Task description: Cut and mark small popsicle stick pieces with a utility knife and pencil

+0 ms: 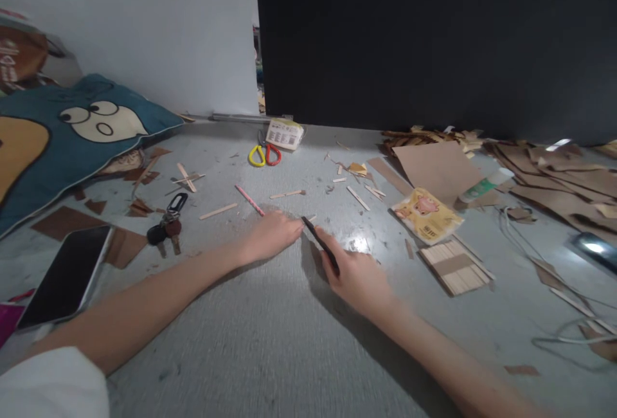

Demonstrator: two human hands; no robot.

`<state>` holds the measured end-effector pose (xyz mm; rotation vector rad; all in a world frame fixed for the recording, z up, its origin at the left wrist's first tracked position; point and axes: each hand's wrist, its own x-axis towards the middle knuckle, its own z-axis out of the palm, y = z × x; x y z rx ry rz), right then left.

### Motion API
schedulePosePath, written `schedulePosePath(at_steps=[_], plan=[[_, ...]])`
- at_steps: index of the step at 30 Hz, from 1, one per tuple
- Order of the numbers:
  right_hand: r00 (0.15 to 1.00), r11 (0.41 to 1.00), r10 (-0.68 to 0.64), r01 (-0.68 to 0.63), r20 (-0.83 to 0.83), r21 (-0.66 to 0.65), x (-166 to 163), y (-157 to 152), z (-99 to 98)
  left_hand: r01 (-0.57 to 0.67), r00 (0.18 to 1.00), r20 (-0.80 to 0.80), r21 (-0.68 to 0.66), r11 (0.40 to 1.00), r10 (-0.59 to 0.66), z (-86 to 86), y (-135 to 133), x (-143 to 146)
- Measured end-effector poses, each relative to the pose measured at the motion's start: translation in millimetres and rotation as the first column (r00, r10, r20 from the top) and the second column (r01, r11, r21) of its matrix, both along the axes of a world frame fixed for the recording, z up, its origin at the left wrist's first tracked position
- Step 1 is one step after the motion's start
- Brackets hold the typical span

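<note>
My right hand (361,280) is closed around a slim black utility knife (322,242), its tip angled down and away at the left fingertips. Pressed low to the grey table, my left hand (274,235) has its fingers together on a small wooden craft stick (313,218); only a pale end shows past the knife tip, and the rest is hidden. A pink patterned stick (249,200) lies just beyond the left hand. Farther off are a loose craft stick (218,211) and another stick with a dark end (288,194).
Scissors (265,155) lie by a small white packet (284,134). Rightward are a yellow packet (427,215), banded craft sticks (456,265), a glue stick (486,184) and brown cardboard (436,170). Keys (164,231), a phone (67,276) and a blue cushion (91,132) sit left.
</note>
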<state>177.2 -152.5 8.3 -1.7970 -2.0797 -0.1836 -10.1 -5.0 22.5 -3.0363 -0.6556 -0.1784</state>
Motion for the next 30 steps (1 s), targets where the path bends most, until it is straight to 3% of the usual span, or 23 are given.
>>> schedulePosePath(at_steps=[7, 22, 30], plan=[[0.999, 1.0, -0.002, 0.001, -0.048, -0.02, 0.7, -1.5, -2.2, -0.071, 0.996, 0.049, -0.018, 0.997, 0.072, -2.5, -2.2, 4.1], [0.995, 0.999, -0.029, 0.031, -0.097, 0.012, -0.3, -6.9, -4.0, -0.045, 0.999, -0.01, -0.03, 0.999, 0.045, 6.2, -5.7, 3.3], [0.954, 0.994, -0.052, 0.021, -0.295, -0.109, -7.4, -9.1, -0.3, -0.019, 0.997, -0.072, -0.019, 1.0, 0.017, 3.5, -6.7, 5.0]])
